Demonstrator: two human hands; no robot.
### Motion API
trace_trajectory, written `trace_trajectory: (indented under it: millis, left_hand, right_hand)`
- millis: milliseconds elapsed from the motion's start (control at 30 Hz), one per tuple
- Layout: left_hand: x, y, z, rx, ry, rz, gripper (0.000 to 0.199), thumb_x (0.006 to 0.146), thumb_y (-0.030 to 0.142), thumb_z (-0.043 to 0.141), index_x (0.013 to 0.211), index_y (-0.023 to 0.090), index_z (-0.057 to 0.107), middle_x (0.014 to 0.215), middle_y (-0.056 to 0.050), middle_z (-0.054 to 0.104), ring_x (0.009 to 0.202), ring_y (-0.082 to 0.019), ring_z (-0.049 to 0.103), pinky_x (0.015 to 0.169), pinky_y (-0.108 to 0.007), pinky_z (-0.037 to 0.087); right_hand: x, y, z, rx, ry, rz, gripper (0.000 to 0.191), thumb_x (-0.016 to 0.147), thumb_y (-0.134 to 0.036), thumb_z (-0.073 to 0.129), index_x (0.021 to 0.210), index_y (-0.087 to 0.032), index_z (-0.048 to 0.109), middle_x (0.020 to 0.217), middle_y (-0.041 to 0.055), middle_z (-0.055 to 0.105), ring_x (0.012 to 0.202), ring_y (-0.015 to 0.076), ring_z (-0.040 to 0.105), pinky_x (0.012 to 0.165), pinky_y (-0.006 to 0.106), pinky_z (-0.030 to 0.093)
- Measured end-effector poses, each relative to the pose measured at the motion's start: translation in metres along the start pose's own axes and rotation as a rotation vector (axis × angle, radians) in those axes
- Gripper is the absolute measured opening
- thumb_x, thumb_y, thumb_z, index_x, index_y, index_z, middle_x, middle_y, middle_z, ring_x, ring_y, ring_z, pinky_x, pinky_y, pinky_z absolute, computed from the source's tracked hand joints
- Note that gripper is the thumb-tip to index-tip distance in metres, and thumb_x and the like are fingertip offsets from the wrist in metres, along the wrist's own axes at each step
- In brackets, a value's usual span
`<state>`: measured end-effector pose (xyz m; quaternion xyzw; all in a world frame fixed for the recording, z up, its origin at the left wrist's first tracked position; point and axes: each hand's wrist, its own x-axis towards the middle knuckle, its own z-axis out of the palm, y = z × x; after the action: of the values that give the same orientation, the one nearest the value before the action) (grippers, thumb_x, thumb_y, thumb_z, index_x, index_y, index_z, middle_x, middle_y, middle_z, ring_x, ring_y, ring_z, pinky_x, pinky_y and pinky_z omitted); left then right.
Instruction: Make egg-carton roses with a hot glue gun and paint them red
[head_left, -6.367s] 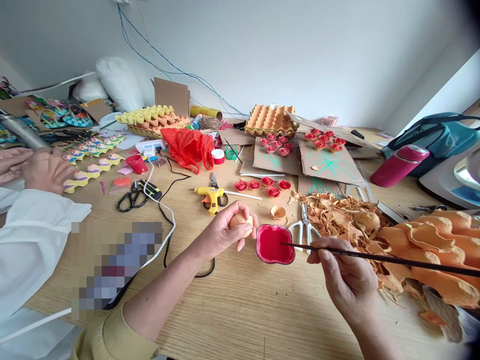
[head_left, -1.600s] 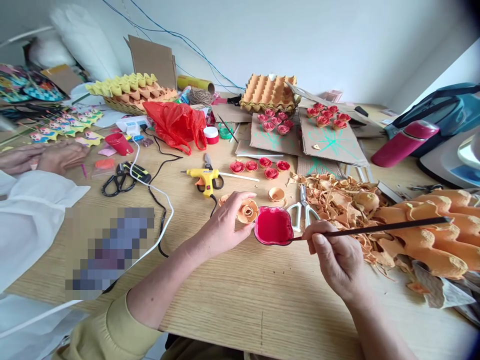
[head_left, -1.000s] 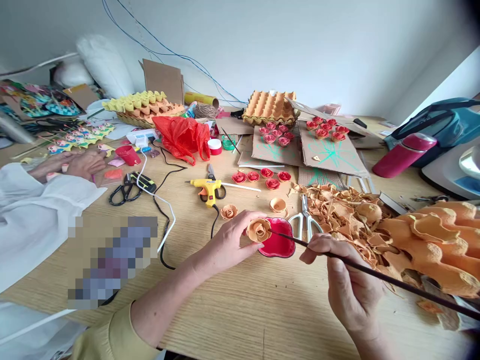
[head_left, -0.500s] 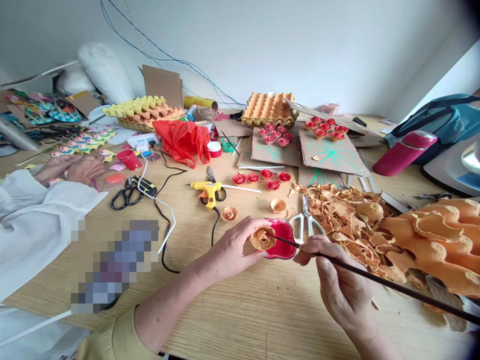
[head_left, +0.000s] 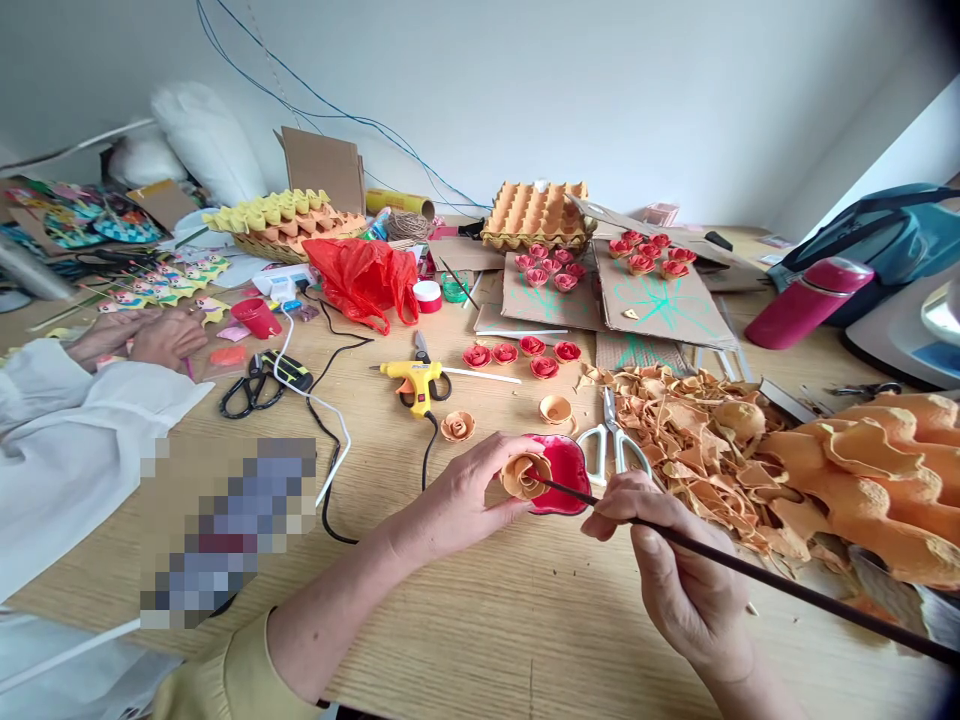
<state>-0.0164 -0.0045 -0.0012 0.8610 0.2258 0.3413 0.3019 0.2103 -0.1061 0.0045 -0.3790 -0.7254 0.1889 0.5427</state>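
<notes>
Between the thumb and fingers of my left hand is an orange rose made of egg-carton card, held over the left edge of a red dish of paint. My right hand grips a long dark paintbrush, its tip touching the middle of the rose, where a little red shows. Just beyond my hands sit another unpainted rose and an orange card cup. White-handled scissors lie right of the dish.
Several red roses stand behind the dish, more on cardboard. A yellow glue gun trails its cord to the left. Orange carton scraps and trays cover the right. A co-worker's hands are at far left.
The brush tip has moved from the rose's right edge into its centre, where red now shows. My right hand has shifted slightly left; my left hand keeps its hold.
</notes>
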Motion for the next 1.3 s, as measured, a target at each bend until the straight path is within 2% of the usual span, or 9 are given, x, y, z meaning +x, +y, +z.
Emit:
trace_trajectory:
  millis: [100, 267, 367, 567, 767, 867, 1000, 1167, 1300]
  left_hand:
    - [0.001, 0.000, 0.000, 0.001, 0.001, 0.012, 0.057, 0.087, 0.008, 0.077, 0.135, 0.026, 0.052, 0.132, -0.007, 0.068, 0.122, -0.022, 0.067, 0.105, -0.036, 0.055]
    - [0.002, 0.001, 0.000, 0.011, 0.001, 0.032, 0.056, 0.086, 0.009, 0.078, 0.134, 0.024, 0.053, 0.129, -0.007, 0.068, 0.120, -0.021, 0.066, 0.104, -0.035, 0.055]
    - [0.002, 0.003, 0.000, 0.016, -0.005, 0.039, 0.053, 0.088, 0.010, 0.077, 0.133, 0.024, 0.053, 0.131, -0.008, 0.068, 0.121, -0.022, 0.066, 0.106, -0.035, 0.054]
    - [0.002, 0.004, -0.001, 0.049, -0.023, 0.030, 0.049, 0.090, 0.012, 0.074, 0.133, 0.025, 0.054, 0.128, -0.008, 0.069, 0.121, -0.023, 0.066, 0.105, -0.038, 0.055]
    - [0.000, 0.002, -0.002, 0.077, -0.036, 0.031, 0.052, 0.091, 0.012, 0.073, 0.136, 0.026, 0.053, 0.130, -0.008, 0.068, 0.122, -0.023, 0.066, 0.106, -0.039, 0.055]
    - [0.001, 0.002, -0.002, 0.084, -0.035, 0.027, 0.052, 0.090, 0.011, 0.073, 0.136, 0.026, 0.054, 0.130, -0.007, 0.068, 0.122, -0.023, 0.066, 0.106, -0.038, 0.055]
    - [0.001, 0.002, -0.002, 0.087, -0.038, 0.020, 0.052, 0.091, 0.011, 0.072, 0.136, 0.026, 0.053, 0.130, -0.007, 0.068, 0.122, -0.022, 0.066, 0.106, -0.037, 0.054]
    - [0.000, 0.001, -0.001, 0.097, -0.040, 0.021, 0.053, 0.090, 0.010, 0.072, 0.137, 0.027, 0.052, 0.130, -0.007, 0.067, 0.122, -0.022, 0.065, 0.106, -0.037, 0.054]
    - [0.000, 0.001, -0.002, 0.096, -0.034, 0.018, 0.047, 0.093, 0.015, 0.071, 0.135, 0.026, 0.053, 0.129, -0.008, 0.068, 0.121, -0.023, 0.066, 0.105, -0.039, 0.055]
  right_hand:
    - [0.000, 0.000, 0.000, 0.020, -0.003, -0.023, 0.023, 0.110, -0.025, 0.042, 0.114, -0.021, 0.064, 0.086, 0.0040, 0.069, 0.085, 0.0192, 0.061, 0.090, 0.039, 0.047]
    - [0.000, 0.004, -0.001, -0.028, 0.062, -0.019, 0.021, 0.109, -0.021, 0.044, 0.115, -0.021, 0.063, 0.085, 0.0032, 0.067, 0.083, 0.0187, 0.060, 0.091, 0.040, 0.045]
    - [0.002, 0.003, -0.001, -0.082, 0.019, 0.000, 0.018, 0.108, -0.021, 0.046, 0.114, -0.021, 0.063, 0.085, 0.0033, 0.067, 0.081, 0.0186, 0.061, 0.088, 0.040, 0.047]
    - [0.010, -0.007, 0.002, -0.111, -0.027, -0.090, 0.022, 0.109, -0.025, 0.041, 0.110, -0.020, 0.063, 0.081, 0.0041, 0.068, 0.076, 0.0194, 0.062, 0.078, 0.039, 0.049]
    - [0.009, -0.007, 0.000, -0.104, -0.008, -0.112, 0.022, 0.108, -0.023, 0.041, 0.111, -0.020, 0.063, 0.080, 0.0048, 0.066, 0.074, 0.0206, 0.061, 0.077, 0.042, 0.050]
    - [0.010, -0.007, -0.001, -0.145, -0.051, -0.129, 0.023, 0.107, -0.023, 0.041, 0.111, -0.020, 0.063, 0.080, 0.0050, 0.065, 0.073, 0.0206, 0.061, 0.074, 0.040, 0.050]
    - [0.011, -0.009, -0.003, -0.132, -0.126, -0.181, 0.022, 0.106, -0.023, 0.041, 0.113, -0.020, 0.062, 0.082, 0.0047, 0.064, 0.073, 0.0200, 0.061, 0.080, 0.044, 0.051]
    - [0.007, -0.006, -0.004, -0.131, -0.099, -0.172, 0.023, 0.105, -0.021, 0.041, 0.115, -0.019, 0.062, 0.083, 0.0055, 0.063, 0.075, 0.0210, 0.061, 0.082, 0.045, 0.050]
    - [0.007, -0.006, -0.001, -0.151, -0.139, -0.166, 0.024, 0.104, -0.019, 0.042, 0.119, -0.019, 0.060, 0.087, 0.0062, 0.065, 0.077, 0.0211, 0.062, 0.081, 0.044, 0.050]
